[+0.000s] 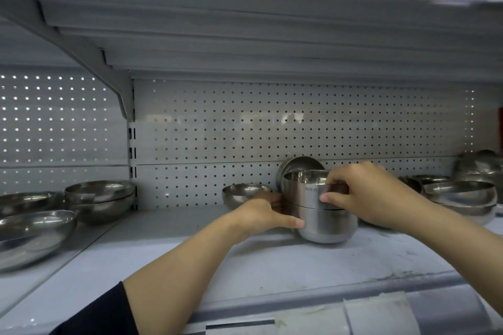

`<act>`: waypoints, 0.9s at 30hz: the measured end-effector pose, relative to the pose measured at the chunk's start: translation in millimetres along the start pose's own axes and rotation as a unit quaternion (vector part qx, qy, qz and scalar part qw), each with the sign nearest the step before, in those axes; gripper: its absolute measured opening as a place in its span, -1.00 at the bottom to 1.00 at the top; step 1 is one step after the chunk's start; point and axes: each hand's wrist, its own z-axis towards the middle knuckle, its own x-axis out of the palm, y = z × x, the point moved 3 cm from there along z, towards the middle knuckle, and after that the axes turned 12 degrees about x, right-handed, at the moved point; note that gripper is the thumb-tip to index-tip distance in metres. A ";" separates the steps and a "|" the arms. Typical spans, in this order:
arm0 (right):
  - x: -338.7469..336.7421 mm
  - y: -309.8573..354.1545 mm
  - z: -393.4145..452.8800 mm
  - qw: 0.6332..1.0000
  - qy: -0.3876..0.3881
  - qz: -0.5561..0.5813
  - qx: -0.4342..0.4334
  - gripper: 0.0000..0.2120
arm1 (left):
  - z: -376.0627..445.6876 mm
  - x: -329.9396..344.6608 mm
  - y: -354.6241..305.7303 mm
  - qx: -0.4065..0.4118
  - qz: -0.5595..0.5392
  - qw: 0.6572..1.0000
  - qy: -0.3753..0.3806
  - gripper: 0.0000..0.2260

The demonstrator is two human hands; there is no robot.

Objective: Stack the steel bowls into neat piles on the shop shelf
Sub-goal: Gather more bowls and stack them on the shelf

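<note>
Steel bowls (326, 215) sit nested on the shelf (190, 242); my right hand (364, 193) pinches the upper bowl (307, 187), left hand (261, 215) fingers curl round the lower bowl (329, 226).

Small printed characters, too blurred to read, mark the upper steel bowl (310, 190).
</note>
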 end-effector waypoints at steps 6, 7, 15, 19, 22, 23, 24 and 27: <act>-0.4 1.7 -2.7 1.000 -0.014 -0.006 0.010 -0.87 | 0.9 -0.1 2.3 0.005 -0.008 1.000 -0.005 -0.10; -0.3 1.3 -2.6 1.000 -0.010 0.000 0.010 -0.87 | 1.3 0.1 2.9 0.006 -0.010 1.000 -0.006 -0.10; 13.4 -42.9 -5.0 0.987 0.022 0.101 0.123 -0.30 | 2.3 2.1 6.6 0.017 -0.033 0.999 0.013 -0.33; 25.5 -59.2 -6.5 0.969 0.113 0.172 0.136 -0.16 | 1.3 5.2 8.1 0.012 -0.004 1.000 0.016 -0.29; 29.8 -58.6 -6.9 0.960 0.123 0.220 0.123 -0.20 | 0.2 8.9 6.9 0.015 0.007 1.000 0.015 -0.29; 31.4 -58.5 -7.0 0.959 0.117 0.226 0.121 -0.21 | -0.1 10.0 6.1 0.017 0.008 1.000 0.012 -0.28; 32.9 -58.3 -7.1 0.959 0.110 0.234 0.119 -0.22 | -0.1 10.6 5.7 0.017 0.008 1.000 0.007 -0.28; 35.2 -55.9 -7.0 0.955 0.102 0.255 0.114 -0.22 | -1.3 8.6 4.2 0.007 0.011 1.000 -0.004 -0.28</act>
